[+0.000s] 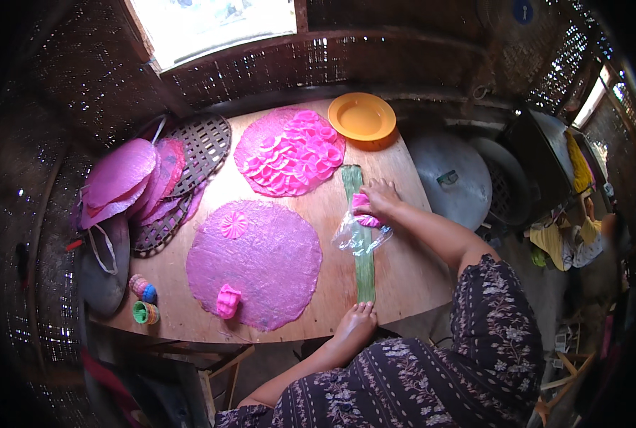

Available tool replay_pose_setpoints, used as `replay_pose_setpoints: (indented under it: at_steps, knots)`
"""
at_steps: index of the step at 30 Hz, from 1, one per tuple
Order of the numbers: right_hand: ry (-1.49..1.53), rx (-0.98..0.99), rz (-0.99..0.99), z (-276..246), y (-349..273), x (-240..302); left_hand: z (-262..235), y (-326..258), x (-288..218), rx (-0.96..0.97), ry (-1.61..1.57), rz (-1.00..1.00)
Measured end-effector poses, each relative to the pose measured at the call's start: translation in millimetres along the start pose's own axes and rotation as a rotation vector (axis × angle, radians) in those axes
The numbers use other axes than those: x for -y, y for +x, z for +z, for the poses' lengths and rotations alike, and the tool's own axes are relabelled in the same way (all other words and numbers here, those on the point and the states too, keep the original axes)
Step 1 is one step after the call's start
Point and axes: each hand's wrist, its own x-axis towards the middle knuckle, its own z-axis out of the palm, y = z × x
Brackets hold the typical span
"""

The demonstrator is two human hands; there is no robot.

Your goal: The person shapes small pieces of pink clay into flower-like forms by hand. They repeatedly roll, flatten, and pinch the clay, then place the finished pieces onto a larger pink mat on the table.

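A long band of green leaf-like strips (pixel 365 274) lies lengthwise on the right part of the wooden table. At its near end, by the table's front edge, my left hand (pixel 356 324) holds it with the fingers closed over the end. Farther up, my right hand (pixel 381 199) is closed on a bright pink wad (pixel 361 205) and presses it onto the band. A crumpled clear plastic piece (pixel 352 237) spreads out beneath the wad, over the strips. My right hand covers part of the wad.
On the table (pixel 411 278) are a purple-pink round sheet (pixel 261 260) with small pink pieces, a round pile of pink curls (pixel 289 160), and an orange plate (pixel 361 118). Stacked pink discs (pixel 122 171) and small woven rolls (pixel 145 312) are left. Large metal lids (pixel 450 182) stand right.
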Motion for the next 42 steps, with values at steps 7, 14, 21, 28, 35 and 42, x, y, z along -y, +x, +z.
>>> replay_pose_setpoints:
  at_steps: [7, 14, 21, 28, 35, 42]
  knots:
    - [-0.146, 0.034, 0.109, -27, 55, 7, -12, 2, 3, 0.021, 0.050, 0.115]
    - [0.051, 0.247, -0.489, -78, -1, 51, -146, 37, 99, -0.813, -0.386, -0.372]
    - [0.359, 0.278, -0.983, -118, -82, 87, -148, 71, 118, 0.039, -1.838, -0.352]
    - [0.764, 0.004, -0.494, -62, -86, 29, -107, 36, 126, -0.455, -1.817, -0.502]
    - [0.214, -0.286, -0.204, -3, -98, 18, -99, 15, 152, -0.849, -1.606, -0.626]
    - [1.396, 0.356, -0.671, -1, -122, 92, -93, 57, 128, -1.074, -1.583, -0.605]
